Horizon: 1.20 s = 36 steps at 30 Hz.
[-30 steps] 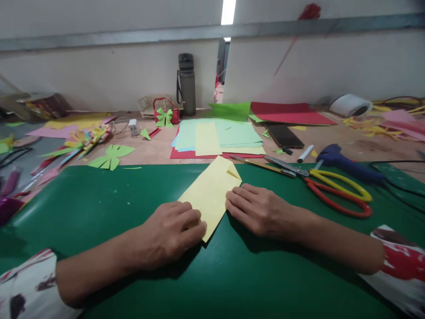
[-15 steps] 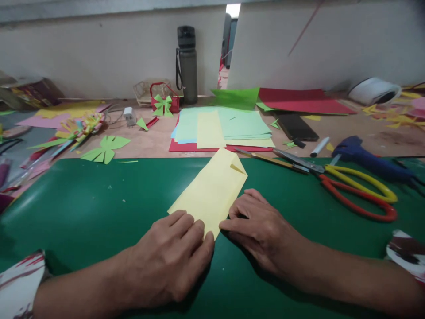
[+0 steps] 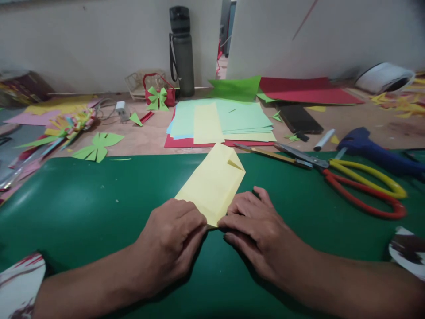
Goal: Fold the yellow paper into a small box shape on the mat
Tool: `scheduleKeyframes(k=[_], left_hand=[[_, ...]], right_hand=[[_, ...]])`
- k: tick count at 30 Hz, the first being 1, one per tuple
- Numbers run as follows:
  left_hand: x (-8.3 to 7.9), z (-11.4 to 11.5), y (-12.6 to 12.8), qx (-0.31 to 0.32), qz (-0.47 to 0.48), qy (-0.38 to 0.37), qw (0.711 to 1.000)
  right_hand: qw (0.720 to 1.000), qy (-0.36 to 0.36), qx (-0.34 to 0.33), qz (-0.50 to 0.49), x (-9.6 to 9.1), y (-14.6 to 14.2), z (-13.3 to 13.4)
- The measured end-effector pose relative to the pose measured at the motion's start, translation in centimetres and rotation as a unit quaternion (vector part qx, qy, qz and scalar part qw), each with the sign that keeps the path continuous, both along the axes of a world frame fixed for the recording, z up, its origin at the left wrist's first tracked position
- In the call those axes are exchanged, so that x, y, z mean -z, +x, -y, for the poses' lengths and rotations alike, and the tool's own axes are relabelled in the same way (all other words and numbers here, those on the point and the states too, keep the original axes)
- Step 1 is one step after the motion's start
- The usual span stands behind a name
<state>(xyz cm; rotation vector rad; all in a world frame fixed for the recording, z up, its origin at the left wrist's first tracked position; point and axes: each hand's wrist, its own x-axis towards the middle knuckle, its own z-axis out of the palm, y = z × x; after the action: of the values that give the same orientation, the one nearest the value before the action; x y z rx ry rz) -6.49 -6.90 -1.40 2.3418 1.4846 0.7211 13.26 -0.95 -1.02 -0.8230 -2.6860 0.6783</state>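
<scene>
A pale yellow sheet of paper (image 3: 212,181) lies slanted on the green mat (image 3: 83,221), its far right corner folded over with a small raised flap. My left hand (image 3: 175,235) is closed on the paper's near left edge, thumb and fingers pinching it. At the near right corner, the fingers of my right hand (image 3: 255,226) are bent and closed on the edge. The near edge between both hands lifts slightly, and a fold shows there. Fingertips hide parts of the near corners.
Scissors (image 3: 365,179), a craft knife (image 3: 275,156) and a blue glue gun (image 3: 372,148) lie to the right. Behind the mat are stacked coloured papers (image 3: 245,119), a phone (image 3: 300,118) and a dark bottle (image 3: 183,62). Green paper cutouts (image 3: 98,147) lie at left.
My left hand has shifted from lying over the near left edge to pinching it, and the near edge is now turned up. My right hand stays at the near right corner. The view has tilted slightly.
</scene>
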Motion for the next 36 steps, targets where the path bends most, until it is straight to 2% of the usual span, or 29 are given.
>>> scheduleKeyframes(k=[9, 15, 24, 36], left_hand=[[-0.3, -0.7, 0.2, -0.029, -0.007, -0.049, 0.998], [-0.1, -0.9, 0.4, -0.040, -0.006, -0.047, 0.998], [0.3, -1.3, 0.4, -0.050, -0.023, -0.038, 0.998], [0.4, -1.5, 0.3, -0.063, -0.018, -0.033, 0.997]], right_hand=[[1.000, 0.015, 0.009, -0.022, 0.4, -0.2, 0.0], [0.999, 0.026, 0.016, -0.032, 0.6, -0.2, 0.2], [0.995, 0.089, 0.011, -0.036, 1.2, -0.2, 0.3], [0.973, 0.219, -0.048, -0.052, 1.2, 0.0, 0.5]])
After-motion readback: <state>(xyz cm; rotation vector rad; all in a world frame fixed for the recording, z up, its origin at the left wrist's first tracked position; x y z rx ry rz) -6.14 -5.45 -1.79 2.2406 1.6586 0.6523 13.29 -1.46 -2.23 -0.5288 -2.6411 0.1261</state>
